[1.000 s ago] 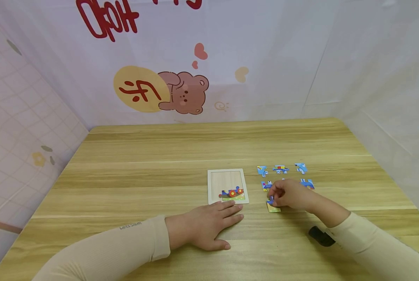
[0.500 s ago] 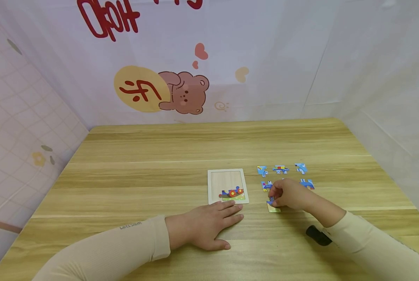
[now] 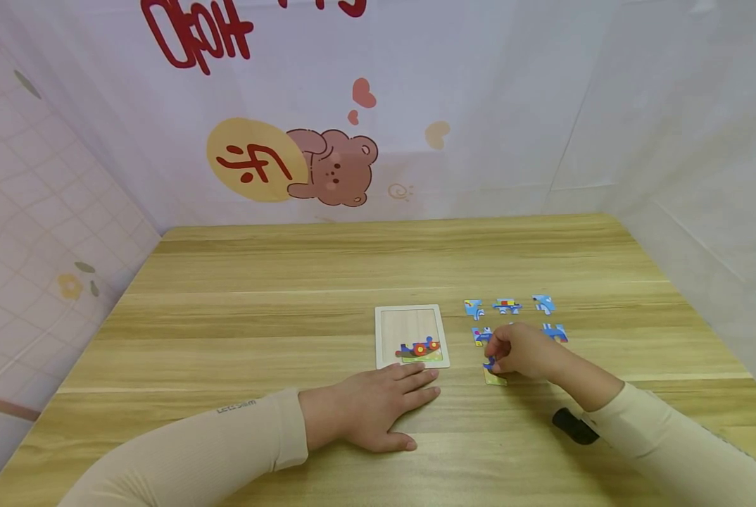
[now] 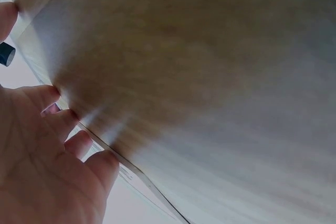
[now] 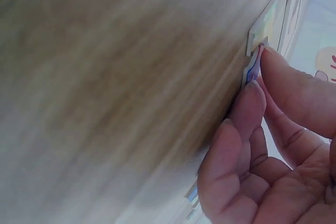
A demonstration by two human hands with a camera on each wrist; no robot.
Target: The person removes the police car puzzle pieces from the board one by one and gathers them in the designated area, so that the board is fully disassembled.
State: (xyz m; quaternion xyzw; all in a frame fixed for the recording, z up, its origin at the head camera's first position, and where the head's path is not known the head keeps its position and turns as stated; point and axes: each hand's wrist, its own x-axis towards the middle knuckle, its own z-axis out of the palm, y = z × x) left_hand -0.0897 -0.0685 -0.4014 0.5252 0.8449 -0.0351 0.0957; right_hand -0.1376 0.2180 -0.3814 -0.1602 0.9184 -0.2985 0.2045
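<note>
My right hand [image 3: 530,352] pinches a jigsaw puzzle piece [image 3: 495,378] between thumb and fingers, low over the table. The piece is yellow-green at its near end and blue towards the fingertips, which hide part of it. In the right wrist view, a blue-purple edge [image 5: 253,71] shows between thumb and finger. A pale puzzle frame [image 3: 381,338] lies left of this hand, with joined pieces [image 3: 419,349] showing red wheels and green ground at its lower right. My left hand [image 3: 384,405] lies flat, fingers spread, its fingertips touching the frame's near edge.
Behind the right hand lie several loose blue puzzle pieces, among them a corner-shaped one [image 3: 474,308], one with red and yellow blocks [image 3: 507,305] and one at the right [image 3: 554,332]. A black device [image 3: 574,427] sits under the right wrist. White cloth [image 3: 511,105] hangs behind the table.
My right forearm has shifted very slightly left, and the pinched piece has turned or moved a touch. The left hand and the frame stay where they were.
</note>
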